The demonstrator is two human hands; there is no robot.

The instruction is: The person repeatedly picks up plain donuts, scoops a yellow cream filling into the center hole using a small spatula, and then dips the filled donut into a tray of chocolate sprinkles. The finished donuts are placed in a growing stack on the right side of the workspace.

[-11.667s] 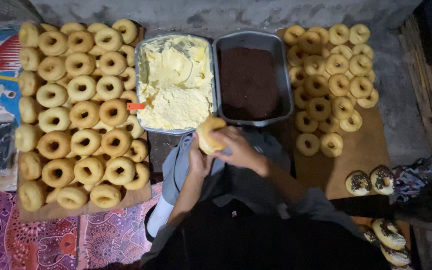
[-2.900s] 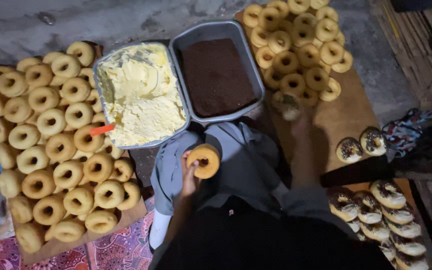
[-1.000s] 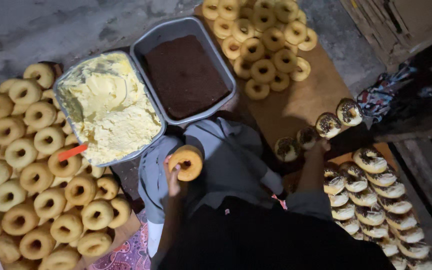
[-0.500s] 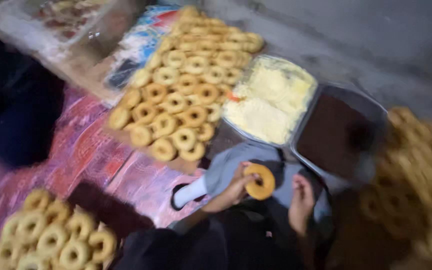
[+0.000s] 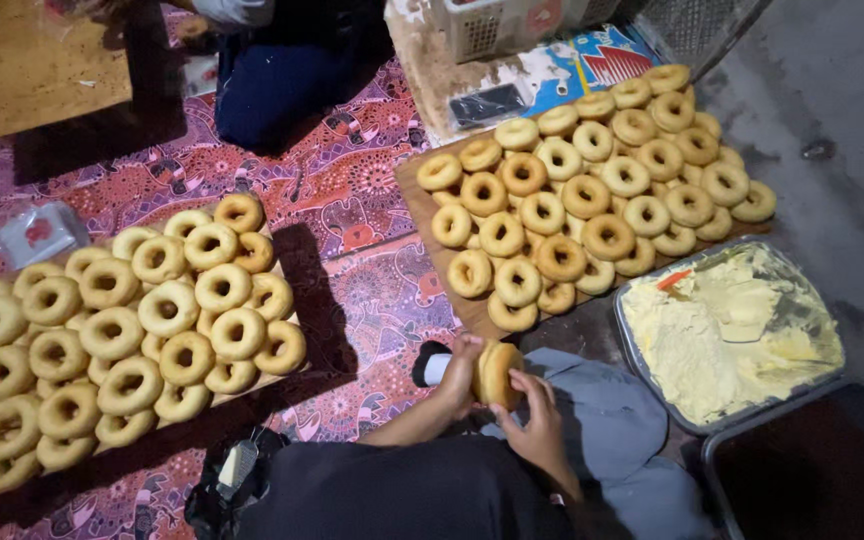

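Left hand: grasping the doughnut from its left side; fingers curled round the edge
Right hand: grasping the same doughnut from the right; fingertips on its rim; wrist runs down toward the dark sleeve
Doughnut: plain, golden brown; held on edge between both hands, above the lap; grey cloth over the knees just beneath
Cream tray: metal, right of the hands; filled with pale yellow cream; an orange-handled tool sticks out at its far edge
Dark tray: next to the cream tray, at the lower right corner; contents dark brown
Near board: wooden, just beyond the hands; plain doughnuts packed in rows on it
Left board: second batch of plain doughnuts, well apart from the hands
Floor: patterned red and purple mat between the two batches; bare concrete at right
Far side: another person's dark blue trouser leg at the mat's top edge; white plastic basket nearby
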